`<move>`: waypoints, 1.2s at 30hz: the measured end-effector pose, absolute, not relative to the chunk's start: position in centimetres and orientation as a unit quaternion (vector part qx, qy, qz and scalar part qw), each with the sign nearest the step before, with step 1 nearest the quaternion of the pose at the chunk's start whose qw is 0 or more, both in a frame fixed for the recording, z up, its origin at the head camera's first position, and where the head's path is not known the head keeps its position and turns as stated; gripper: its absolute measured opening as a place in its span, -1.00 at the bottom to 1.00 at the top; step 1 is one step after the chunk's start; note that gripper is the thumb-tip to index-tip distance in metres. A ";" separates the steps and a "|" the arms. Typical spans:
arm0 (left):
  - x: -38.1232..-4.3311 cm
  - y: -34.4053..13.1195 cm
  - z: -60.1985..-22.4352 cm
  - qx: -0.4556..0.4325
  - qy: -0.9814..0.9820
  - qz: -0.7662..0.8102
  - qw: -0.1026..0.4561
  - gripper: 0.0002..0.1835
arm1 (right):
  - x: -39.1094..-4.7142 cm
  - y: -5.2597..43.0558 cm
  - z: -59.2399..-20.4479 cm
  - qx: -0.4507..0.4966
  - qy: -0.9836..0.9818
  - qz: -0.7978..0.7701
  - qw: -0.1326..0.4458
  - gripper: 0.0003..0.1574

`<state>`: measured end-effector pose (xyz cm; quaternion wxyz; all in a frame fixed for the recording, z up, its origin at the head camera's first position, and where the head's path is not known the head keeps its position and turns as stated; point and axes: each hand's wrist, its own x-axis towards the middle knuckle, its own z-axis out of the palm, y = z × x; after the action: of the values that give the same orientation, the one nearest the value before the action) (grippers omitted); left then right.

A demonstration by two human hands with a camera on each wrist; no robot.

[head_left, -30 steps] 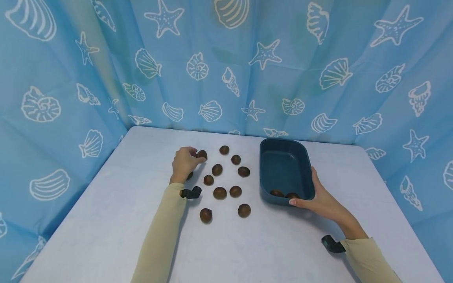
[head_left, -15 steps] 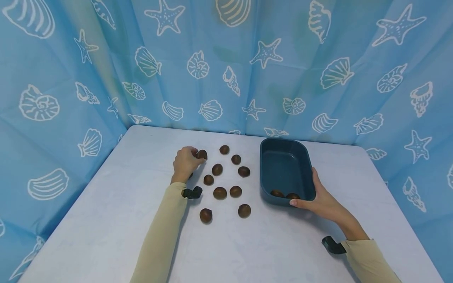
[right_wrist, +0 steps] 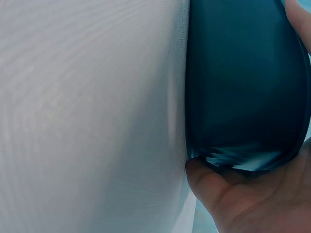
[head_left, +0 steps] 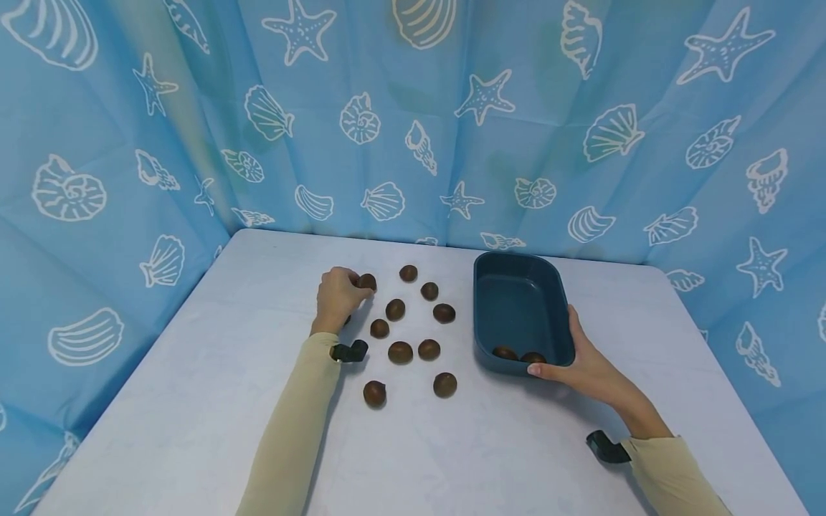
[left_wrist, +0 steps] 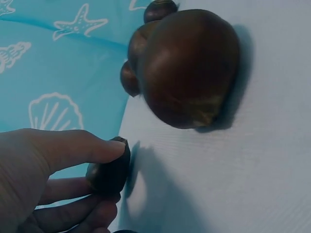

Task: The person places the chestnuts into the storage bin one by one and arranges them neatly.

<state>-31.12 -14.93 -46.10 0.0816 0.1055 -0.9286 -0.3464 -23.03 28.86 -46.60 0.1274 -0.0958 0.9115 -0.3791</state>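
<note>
My left hand [head_left: 337,297] pinches a brown chestnut [head_left: 367,282] between thumb and fingers, at the upper left of a loose group. The left wrist view has this chestnut [left_wrist: 109,172] dark and at table level, while a bigger-looking chestnut [left_wrist: 192,68] lies close to that camera. Partly hidden behind the left wrist is one more chestnut [head_left: 348,319]. My right hand [head_left: 584,365] grips the near right corner of a dark teal rectangular bin [head_left: 521,369], thumb along its near side and fingers on its right wall. Two chestnuts [head_left: 505,352] lie inside the bin's near end.
Several chestnuts [head_left: 400,352] lie scattered on the white table [head_left: 258,430] between the left hand and the bin. A blue curtain [head_left: 413,165] with white shell and starfish prints hangs behind and at both sides of the table.
</note>
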 end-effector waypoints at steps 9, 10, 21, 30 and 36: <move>-30.9 -15.2 -44.7 0.095 -0.924 -0.356 0.103 -0.66 | -22.8 28.7 -46.1 -0.093 0.913 -0.374 0.136 0.73; -30.9 -15.2 -44.5 0.093 -0.923 -0.360 0.103 -0.66 | -22.8 28.7 -46.1 -0.093 0.913 -0.374 0.136 0.73; -30.0 -14.4 -42.1 0.050 -0.907 -0.406 0.100 -0.57 | -22.9 28.8 -46.4 -0.095 0.912 -0.376 0.133 0.72; -29.0 -13.2 -40.5 0.012 -0.896 -0.433 0.093 -0.58 | -22.9 28.9 -46.5 -0.093 0.912 -0.376 0.134 0.72; -28.3 -12.6 -39.7 -0.015 -0.892 -0.444 0.086 -0.58 | -23.0 28.9 -46.6 -0.095 0.910 -0.380 0.134 0.72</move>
<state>-28.33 -12.57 -39.72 0.0864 -0.0145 -0.8920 -0.4435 -22.95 28.91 -46.58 0.1342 -0.0953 0.9101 -0.3802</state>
